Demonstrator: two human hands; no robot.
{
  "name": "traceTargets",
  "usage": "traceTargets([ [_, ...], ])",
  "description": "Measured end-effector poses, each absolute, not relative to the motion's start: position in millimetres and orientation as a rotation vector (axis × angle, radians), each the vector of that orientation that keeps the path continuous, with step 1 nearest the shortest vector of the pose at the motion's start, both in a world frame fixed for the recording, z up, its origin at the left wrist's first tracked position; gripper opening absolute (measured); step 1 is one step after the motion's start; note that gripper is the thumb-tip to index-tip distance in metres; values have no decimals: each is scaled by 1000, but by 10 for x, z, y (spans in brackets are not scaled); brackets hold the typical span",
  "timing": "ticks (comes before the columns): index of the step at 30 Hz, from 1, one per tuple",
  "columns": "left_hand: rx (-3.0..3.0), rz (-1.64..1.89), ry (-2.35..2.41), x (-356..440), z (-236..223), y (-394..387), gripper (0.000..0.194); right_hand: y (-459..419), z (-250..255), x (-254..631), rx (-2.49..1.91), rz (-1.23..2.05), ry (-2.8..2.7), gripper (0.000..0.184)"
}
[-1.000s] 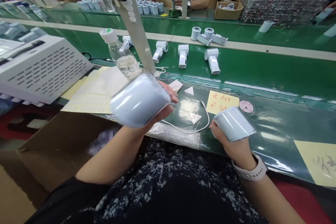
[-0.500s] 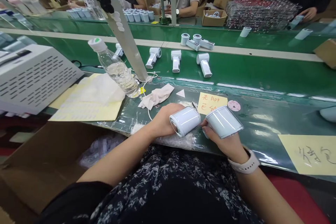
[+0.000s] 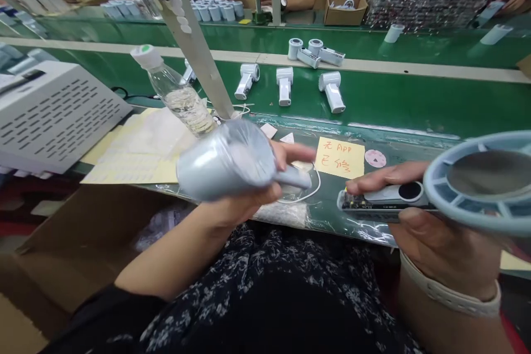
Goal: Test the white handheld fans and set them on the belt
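My left hand [image 3: 236, 207] is wrapped around a pale blue handheld fan [image 3: 215, 160], its wide round head toward my left and its slim handle pointing right; motion blurs both. Farther right and nearer the camera, my right hand [image 3: 440, 243] grips a second handheld fan [image 3: 390, 194] by its handle. That handle's side lies exposed, showing a circuit board and a dark oval window, and the round spoked grille faces up. The two fans are apart, held above the bench edge. Beneath them a white cable [image 3: 318, 180] curls on the bench.
Several similar fans [image 3: 284, 86] lie on the green conveyor [image 3: 394, 94]. A tilted water bottle [image 3: 182, 102], a slanted metal post [image 3: 203, 44] and a vented white box [image 3: 53, 116] stand left. A yellow note [image 3: 340, 156] lies ahead. Co-workers sit across the line.
Both hands have spread apart, the left going left and up, the right going right and closer to the camera. Each fan has turned; the right one now shows its grille and open handle.
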State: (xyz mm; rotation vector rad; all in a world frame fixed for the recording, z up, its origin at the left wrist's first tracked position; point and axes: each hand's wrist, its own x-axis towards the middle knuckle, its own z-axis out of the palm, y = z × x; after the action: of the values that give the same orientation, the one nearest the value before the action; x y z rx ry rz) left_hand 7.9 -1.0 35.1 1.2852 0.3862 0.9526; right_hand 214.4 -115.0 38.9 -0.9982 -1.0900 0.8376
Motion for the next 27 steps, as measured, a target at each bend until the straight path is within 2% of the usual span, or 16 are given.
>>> traceTargets([
  [3,1135,885,292,89,311,11,32,-1070,345,2122,-994,1029,-861,20],
  [6,989,771,302,130,218,24,48,-1059,237,2102,-1026,1311,-685,23],
  [9,916,740,382,191,93,-6,66,-1093,136,2031,-1021,1493,-686,34],
  [12,851,766,457,246,-6,-56,81,-1102,75,1920,-987,1516,-676,52],
  [15,791,712,426,278,-63,-91,84,-1080,42,1820,-929,1512,-649,65],
  [27,705,675,367,274,-49,-131,87,-1085,-1,1772,-927,1484,-659,66],
])
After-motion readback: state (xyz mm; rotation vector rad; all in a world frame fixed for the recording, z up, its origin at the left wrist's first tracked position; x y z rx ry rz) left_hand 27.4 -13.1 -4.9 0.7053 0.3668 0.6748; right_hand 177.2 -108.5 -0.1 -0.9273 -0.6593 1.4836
